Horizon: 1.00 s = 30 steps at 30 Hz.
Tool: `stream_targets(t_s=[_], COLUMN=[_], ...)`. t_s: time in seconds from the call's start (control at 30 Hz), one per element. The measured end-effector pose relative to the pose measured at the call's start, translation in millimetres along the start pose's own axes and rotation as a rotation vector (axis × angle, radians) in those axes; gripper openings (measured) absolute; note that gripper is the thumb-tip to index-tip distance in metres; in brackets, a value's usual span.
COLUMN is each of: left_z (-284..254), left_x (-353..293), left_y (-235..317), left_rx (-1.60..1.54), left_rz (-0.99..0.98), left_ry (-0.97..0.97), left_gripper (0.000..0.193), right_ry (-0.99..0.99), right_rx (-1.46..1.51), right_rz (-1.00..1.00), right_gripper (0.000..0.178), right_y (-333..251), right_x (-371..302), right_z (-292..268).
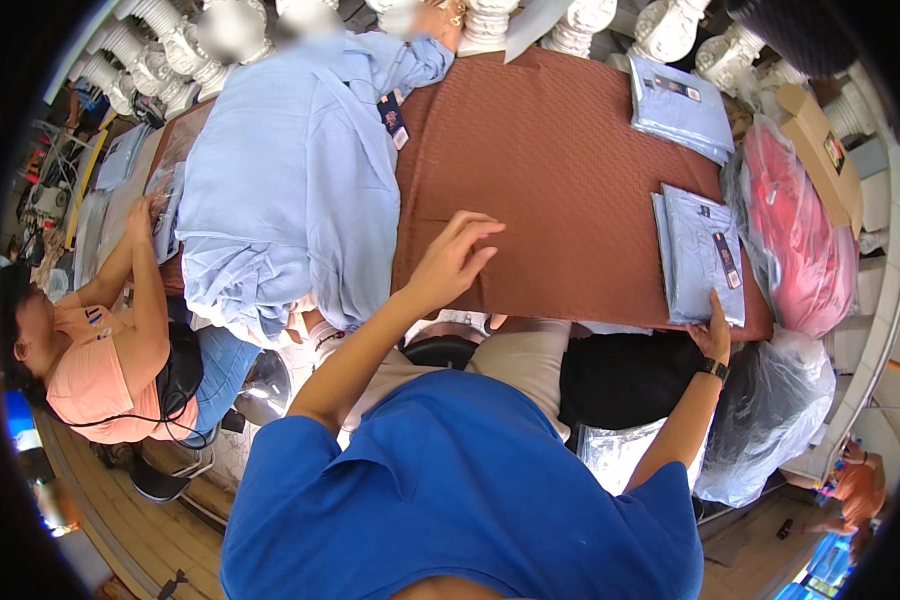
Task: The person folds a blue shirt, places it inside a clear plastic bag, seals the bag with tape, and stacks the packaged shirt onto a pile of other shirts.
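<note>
Over the brown quilted cloth (555,170) on the table, my left hand (455,262) hovers with nothing in it, its fingers loosely apart. At the right, my right hand (711,335), with a dark watch on the wrist, grips the near edge of a folded light-blue shirt (692,255) in clear plastic. A dark tag lies on that shirt, and more folded layers show under its left side. To the left of my left hand lies a large heap of light-blue shirts (260,170), with a dark hang tag (393,120) at its right edge.
Another packed blue shirt stack (680,105) lies at the far right. Beside the table are a bagged red bundle (800,230), a cardboard box (820,155) and clear plastic (770,420). White balusters (580,25) line the back. A seated co-worker (120,360) handles packages at left.
</note>
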State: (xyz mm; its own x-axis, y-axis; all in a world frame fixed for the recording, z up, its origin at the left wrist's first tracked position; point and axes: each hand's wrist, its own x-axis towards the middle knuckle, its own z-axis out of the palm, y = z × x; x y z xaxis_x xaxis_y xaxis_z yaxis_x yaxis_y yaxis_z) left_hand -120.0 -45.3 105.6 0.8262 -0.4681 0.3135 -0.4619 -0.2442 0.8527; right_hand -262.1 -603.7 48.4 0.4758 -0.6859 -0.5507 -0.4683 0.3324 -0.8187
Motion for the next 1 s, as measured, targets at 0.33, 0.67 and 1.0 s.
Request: stream_targets(t_s=[0.33,0.67,1.0], left_z=[-79.5,-15.4,-0.3], left_x=[-51.5,-51.5,-53.6], left_y=[-15.1,-9.5,-22.3], left_rx=[0.092,0.085,0.088], left_rz=[-0.104,-0.003,-0.093], left_ry=[0.289,0.006,-0.054], left_gripper=[0.029,0.028,0.029], right_ry=[0.087,0.096,0.714], right_rx=[-0.026,0.359,-0.134], right_rz=[-0.129,-0.451,-0.421], right_gripper=[0.058,0.049,0.080], right_y=[18.2,58.4,60.4], right_x=[-8.7,18.5,5.7], right_z=[-9.6,42.3,55.1])
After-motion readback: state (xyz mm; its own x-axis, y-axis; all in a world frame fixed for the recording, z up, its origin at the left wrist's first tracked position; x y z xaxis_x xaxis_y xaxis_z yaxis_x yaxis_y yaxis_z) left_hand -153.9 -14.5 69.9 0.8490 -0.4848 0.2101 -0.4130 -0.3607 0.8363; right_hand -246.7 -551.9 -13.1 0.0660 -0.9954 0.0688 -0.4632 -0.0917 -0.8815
